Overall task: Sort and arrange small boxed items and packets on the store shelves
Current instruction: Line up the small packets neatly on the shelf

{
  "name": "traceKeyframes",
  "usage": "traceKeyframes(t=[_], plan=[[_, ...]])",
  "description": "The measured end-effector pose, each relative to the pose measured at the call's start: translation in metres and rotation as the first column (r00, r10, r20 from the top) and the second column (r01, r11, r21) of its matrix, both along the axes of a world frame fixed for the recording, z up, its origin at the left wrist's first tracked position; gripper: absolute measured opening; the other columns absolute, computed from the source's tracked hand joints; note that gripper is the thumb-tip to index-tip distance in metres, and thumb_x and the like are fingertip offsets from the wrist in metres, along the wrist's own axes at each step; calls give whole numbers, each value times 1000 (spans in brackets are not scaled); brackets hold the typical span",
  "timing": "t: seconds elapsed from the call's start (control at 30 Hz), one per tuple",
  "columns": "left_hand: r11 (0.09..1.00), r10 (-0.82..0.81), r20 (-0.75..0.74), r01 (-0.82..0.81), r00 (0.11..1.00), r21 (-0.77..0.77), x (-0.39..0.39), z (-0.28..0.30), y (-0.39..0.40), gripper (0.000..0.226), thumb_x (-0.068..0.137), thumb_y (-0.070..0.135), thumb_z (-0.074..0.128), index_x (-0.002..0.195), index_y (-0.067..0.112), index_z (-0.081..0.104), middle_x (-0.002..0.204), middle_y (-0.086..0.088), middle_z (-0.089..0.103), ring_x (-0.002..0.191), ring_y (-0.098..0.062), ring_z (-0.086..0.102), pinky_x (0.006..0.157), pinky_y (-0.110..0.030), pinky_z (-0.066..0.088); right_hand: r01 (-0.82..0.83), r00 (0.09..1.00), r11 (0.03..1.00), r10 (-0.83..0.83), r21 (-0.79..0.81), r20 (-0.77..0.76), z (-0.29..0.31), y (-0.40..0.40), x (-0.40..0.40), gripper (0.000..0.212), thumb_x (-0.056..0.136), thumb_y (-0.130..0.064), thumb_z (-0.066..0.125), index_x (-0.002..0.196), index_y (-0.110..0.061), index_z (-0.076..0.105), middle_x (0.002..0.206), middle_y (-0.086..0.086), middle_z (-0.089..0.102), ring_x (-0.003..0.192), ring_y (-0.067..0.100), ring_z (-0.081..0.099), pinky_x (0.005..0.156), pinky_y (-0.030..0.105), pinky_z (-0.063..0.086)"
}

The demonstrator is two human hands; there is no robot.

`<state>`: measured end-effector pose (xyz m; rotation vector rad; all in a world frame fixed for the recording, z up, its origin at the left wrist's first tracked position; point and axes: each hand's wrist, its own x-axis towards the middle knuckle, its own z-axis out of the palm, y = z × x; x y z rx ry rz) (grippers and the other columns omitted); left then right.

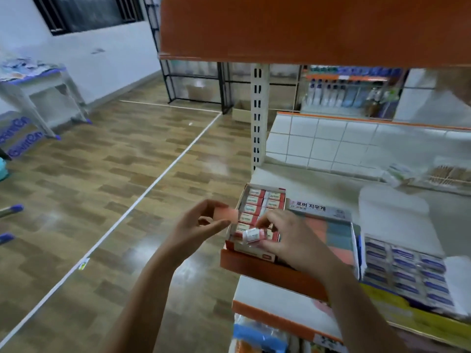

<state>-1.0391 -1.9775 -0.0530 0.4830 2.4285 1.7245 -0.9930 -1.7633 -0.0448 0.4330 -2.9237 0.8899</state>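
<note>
Shelf (257,266), eraser (253,235) in right hand (288,240)

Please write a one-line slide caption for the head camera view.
At a store shelf, the right hand places a small wrapped eraser into the open display box; the left hand holds its pink flap.

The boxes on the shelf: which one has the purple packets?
The display box on the far right. Its packets are purple-blue; the left box by the hands holds red-and-white packets, and the middle box coloured blocks.
</note>
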Motion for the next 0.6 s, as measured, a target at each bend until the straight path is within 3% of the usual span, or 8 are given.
traceKeyframes(t=[0.13, 0.27, 0.43, 0.6], plan=[[996, -61, 57, 58, 997, 65, -15, -5, -7, 35, 67, 31, 71, 101, 23, 63, 91, 5, 70, 79, -8, 64, 71, -21, 51, 90, 995, 996, -90, 1, 30, -7, -19, 0, 21, 87, -25, 62, 108, -28, 56, 108, -15, 52, 104, 2, 42, 82, 14, 33], [986, -161, 101, 156, 982, 56, -28, -13, -14, 38, 70, 33, 71, 105, 23, 62, 97, 3, 68, 88, -15, 66, 73, -26, 53, 153, 986, 988, -152, -4, 67, -10, -34, 0, 22, 87, -30, 63, 108, -29, 57, 110, -14, 52, 103, 0, 42, 79, 11, 31], [977, -205, 116, 196, 972, 80, -36, -20, -17, 36, 70, 32, 71, 104, 24, 62, 96, 2, 68, 88, -14, 65, 71, -25, 53, 149, 983, 986, -156, 76, 93, -9, -37, 2, 27, 90, -37, 57, 113, -24, 58, 114, -9, 54, 106, 4, 38, 82, 19, 29], [968, -240, 132, 227, 962, 105, -39, -24, -19, 34, 69, 31, 71, 102, 25, 62, 94, 2, 69, 85, -13, 65, 65, -20, 50, 198, 976, 977, -204, 82, 74, -11, -44, 1, 21, 94, -29, 53, 111, -22, 63, 113, -7, 55, 103, 2, 36, 81, 18, 27]])
